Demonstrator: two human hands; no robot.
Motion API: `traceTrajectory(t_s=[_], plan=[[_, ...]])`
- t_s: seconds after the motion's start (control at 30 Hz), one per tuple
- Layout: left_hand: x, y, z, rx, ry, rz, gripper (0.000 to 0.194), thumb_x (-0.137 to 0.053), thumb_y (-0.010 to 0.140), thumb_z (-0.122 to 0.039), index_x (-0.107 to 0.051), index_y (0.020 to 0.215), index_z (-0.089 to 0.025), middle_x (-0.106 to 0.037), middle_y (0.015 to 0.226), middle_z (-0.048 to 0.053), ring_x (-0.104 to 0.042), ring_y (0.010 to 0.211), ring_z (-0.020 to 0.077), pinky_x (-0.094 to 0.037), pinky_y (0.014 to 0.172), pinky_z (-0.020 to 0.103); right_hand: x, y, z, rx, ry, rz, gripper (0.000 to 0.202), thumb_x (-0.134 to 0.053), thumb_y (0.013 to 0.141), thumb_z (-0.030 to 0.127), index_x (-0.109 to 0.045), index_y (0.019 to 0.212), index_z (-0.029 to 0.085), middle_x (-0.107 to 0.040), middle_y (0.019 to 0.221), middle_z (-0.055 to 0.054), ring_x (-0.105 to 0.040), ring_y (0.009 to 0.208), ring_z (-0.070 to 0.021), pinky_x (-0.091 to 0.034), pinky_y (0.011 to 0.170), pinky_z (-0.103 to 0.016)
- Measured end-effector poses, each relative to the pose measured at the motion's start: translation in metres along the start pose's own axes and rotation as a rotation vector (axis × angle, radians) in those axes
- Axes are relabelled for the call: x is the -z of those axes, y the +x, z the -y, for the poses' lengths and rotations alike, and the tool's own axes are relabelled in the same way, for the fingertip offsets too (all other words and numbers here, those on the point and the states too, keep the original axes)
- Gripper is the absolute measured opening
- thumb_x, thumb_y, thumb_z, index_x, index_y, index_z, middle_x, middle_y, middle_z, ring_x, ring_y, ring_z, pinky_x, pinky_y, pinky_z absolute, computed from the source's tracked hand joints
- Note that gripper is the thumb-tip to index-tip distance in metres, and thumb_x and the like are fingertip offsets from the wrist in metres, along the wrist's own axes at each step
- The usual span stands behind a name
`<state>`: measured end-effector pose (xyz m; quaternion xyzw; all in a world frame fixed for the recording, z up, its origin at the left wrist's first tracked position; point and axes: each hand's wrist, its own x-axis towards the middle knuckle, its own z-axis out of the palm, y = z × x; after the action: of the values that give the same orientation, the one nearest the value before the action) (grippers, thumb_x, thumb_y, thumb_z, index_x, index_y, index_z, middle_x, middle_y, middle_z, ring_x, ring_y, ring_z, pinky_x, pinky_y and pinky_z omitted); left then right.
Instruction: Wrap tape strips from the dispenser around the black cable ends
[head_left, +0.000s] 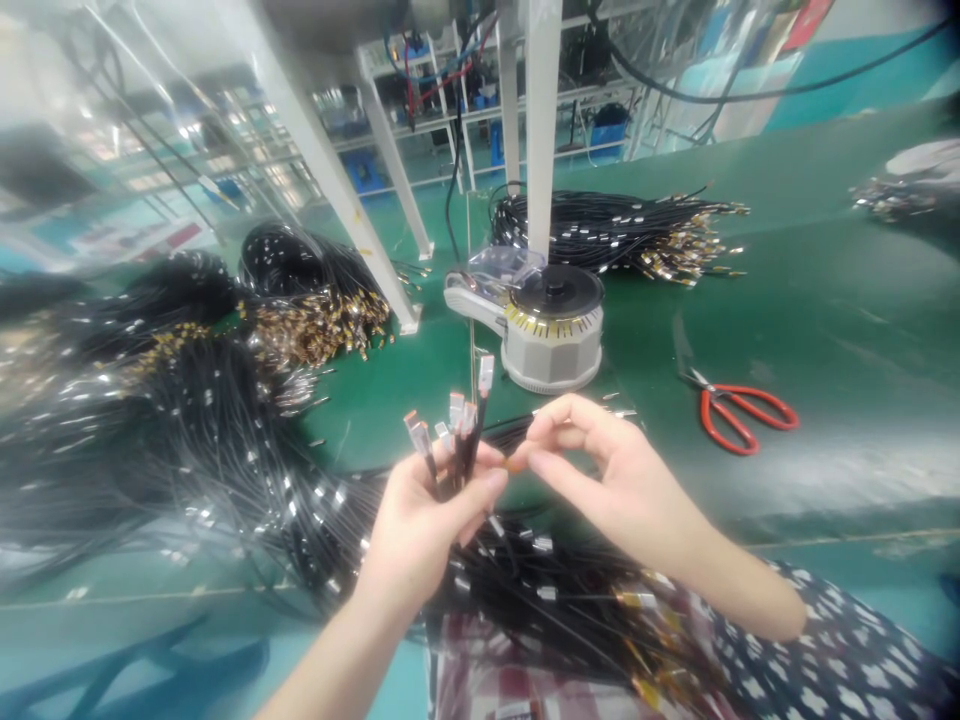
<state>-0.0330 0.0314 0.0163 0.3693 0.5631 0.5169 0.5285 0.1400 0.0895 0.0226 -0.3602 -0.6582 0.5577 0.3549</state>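
My left hand is closed around several black cables, whose silvery metal connectors stick up above the fingers. Just to the right, my right hand has its fingers curled together, with the fingertips meeting the left thumb and index finger. A tiny yellowish bit shows at that meeting point, too small to name. Below both hands, a thick bundle of black cables lies across my lap, with gold-coloured ends toward the right.
A white and black round tape dispenser stands on the green table beyond my hands. Red-handled scissors lie at right. Cable heaps cover the left side; another bundle lies behind. White posts rise from the table.
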Motion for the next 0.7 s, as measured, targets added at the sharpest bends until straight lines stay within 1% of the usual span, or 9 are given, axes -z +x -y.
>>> traceTrajectory(t_s=[0.1, 0.23, 0.33, 0.4, 0.53, 0.6, 0.7], plan=[[0.0, 0.0, 0.001, -0.015, 0.014, 0.008, 0.018, -0.077, 0.078, -0.028, -0.065, 0.074, -0.014, -0.049, 0.052, -0.006, -0.036, 0.042, 0.0024, -0.023, 0.04, 0.015, -0.001, -0.001, 0.0, -0.02, 0.011, 0.01, 0.009, -0.058, 0.088, 0.015, -0.053, 0.09, 0.022, -0.072, 0.089, 0.0, -0.07, 0.092, -0.016, -0.049, 0.084, -0.03], [0.001, 0.001, 0.001, -0.012, -0.051, 0.0, 0.017, -0.077, 0.077, -0.027, -0.066, 0.075, -0.014, -0.051, 0.055, -0.004, -0.035, 0.044, 0.0023, -0.022, 0.04, 0.015, -0.003, -0.002, -0.001, -0.048, 0.126, 0.019, 0.007, -0.054, 0.092, 0.018, -0.05, 0.094, 0.022, -0.075, 0.092, -0.001, -0.069, 0.092, -0.0163, -0.046, 0.092, -0.034], [0.001, 0.003, -0.001, 0.004, -0.103, -0.015, 0.017, -0.078, 0.075, -0.026, -0.067, 0.074, -0.013, -0.052, 0.056, -0.003, -0.035, 0.044, 0.0022, -0.02, 0.039, 0.015, -0.006, -0.002, -0.003, -0.055, 0.206, 0.017, 0.005, -0.052, 0.094, 0.022, -0.049, 0.097, 0.023, -0.076, 0.094, -0.002, -0.068, 0.093, -0.0163, -0.045, 0.093, -0.036], [0.001, 0.004, -0.003, 0.011, -0.127, -0.025, 0.019, -0.079, 0.074, -0.026, -0.067, 0.073, -0.012, -0.052, 0.056, -0.003, -0.034, 0.044, 0.002, -0.02, 0.039, 0.015, -0.007, -0.001, -0.005, -0.054, 0.227, -0.006, 0.007, -0.053, 0.093, 0.023, -0.05, 0.099, 0.023, -0.075, 0.098, -0.003, -0.067, 0.092, -0.016, -0.046, 0.091, -0.035], [0.002, 0.004, -0.009, 0.008, -0.153, -0.039, 0.02, -0.08, 0.073, -0.026, -0.066, 0.071, -0.011, -0.051, 0.055, -0.003, -0.035, 0.043, 0.0017, -0.021, 0.039, 0.014, -0.007, 0.005, -0.011, -0.023, 0.216, -0.107, 0.013, -0.058, 0.088, 0.021, -0.056, 0.101, 0.022, -0.069, 0.113, -0.006, -0.063, 0.086, -0.0142, -0.05, 0.084, -0.032], [0.003, 0.004, -0.01, 0.012, -0.16, -0.036, 0.02, -0.079, 0.073, -0.026, -0.066, 0.071, -0.011, -0.051, 0.055, -0.003, -0.036, 0.043, 0.0016, -0.021, 0.039, 0.014, -0.006, 0.008, -0.014, -0.015, 0.226, -0.121, 0.013, -0.059, 0.087, 0.021, -0.059, 0.1, 0.02, -0.068, 0.111, -0.007, -0.062, 0.084, -0.0136, -0.05, 0.084, -0.031], [0.003, 0.003, -0.009, 0.008, -0.161, -0.049, 0.021, -0.08, 0.072, -0.026, -0.066, 0.07, -0.011, -0.051, 0.055, -0.003, -0.035, 0.042, 0.0015, -0.021, 0.039, 0.014, -0.005, 0.008, -0.016, -0.042, 0.354, -0.084, 0.012, -0.059, 0.089, 0.024, -0.059, 0.1, 0.02, -0.072, 0.103, -0.005, -0.061, 0.081, -0.0123, -0.049, 0.084, -0.029]])
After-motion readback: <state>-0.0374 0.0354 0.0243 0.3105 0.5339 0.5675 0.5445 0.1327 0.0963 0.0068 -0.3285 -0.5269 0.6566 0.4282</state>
